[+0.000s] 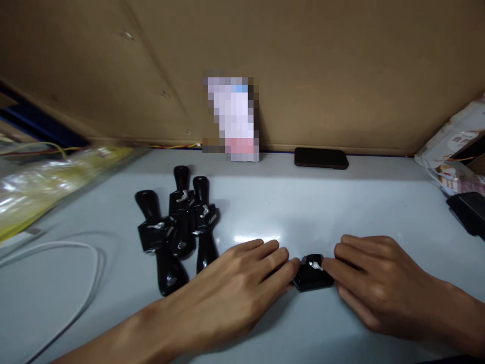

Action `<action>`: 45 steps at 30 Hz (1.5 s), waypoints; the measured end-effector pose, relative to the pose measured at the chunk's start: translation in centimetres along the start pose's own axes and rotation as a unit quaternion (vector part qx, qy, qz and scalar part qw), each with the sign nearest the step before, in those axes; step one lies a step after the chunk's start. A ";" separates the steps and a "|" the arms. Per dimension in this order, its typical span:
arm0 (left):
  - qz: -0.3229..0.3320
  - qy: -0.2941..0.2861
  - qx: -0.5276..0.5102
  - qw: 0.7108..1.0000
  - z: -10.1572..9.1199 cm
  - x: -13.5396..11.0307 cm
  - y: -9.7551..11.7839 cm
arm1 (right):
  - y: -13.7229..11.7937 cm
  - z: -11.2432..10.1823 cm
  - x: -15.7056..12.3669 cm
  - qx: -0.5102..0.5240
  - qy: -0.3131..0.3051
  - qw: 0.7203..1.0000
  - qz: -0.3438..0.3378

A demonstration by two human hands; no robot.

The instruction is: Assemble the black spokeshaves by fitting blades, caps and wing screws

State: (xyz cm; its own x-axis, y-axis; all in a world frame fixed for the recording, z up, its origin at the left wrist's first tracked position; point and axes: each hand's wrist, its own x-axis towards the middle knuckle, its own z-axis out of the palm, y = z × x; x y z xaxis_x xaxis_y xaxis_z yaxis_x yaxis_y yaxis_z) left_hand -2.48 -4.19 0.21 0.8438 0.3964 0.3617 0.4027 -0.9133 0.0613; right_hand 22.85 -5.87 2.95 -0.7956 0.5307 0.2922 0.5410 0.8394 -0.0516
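Observation:
Low in the middle right lies a black piece with a blocky centre point(313, 277) and a small silver metal part on top. My left hand point(246, 283) is closed at its left side, and my right hand point(379, 283) is closed at its right side. Whatever parts of it reach under the fingers are hidden. To the left of my left hand rest several similar black pieces point(153, 235), each with a rounded handle at both ends, a square middle and a silver bit. They lie close together, some touching.
A dark phone-like slab point(321, 158) lies by the cardboard wall point(341, 65). A blurred-out upright item point(235, 116) leans there. At left are a yellow-edged plastic bag point(56, 187) and a white cable point(94, 273). A black object point(469, 212) and printed packaging point(454, 146) are at right.

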 end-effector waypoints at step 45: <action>0.002 -0.017 -0.014 1.000 -0.1 0.0 0.0 | 1.0 0.5 0.2 0.124 -0.046 0.991 0.015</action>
State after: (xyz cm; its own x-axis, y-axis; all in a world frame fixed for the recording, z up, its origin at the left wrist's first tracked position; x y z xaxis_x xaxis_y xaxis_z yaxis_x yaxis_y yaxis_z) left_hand -2.51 -4.22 0.25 0.8570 0.3954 0.3305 0.3898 -0.9169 0.0860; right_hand 23.10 -4.81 2.46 -0.8081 0.5544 0.1992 0.4902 0.8203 -0.2946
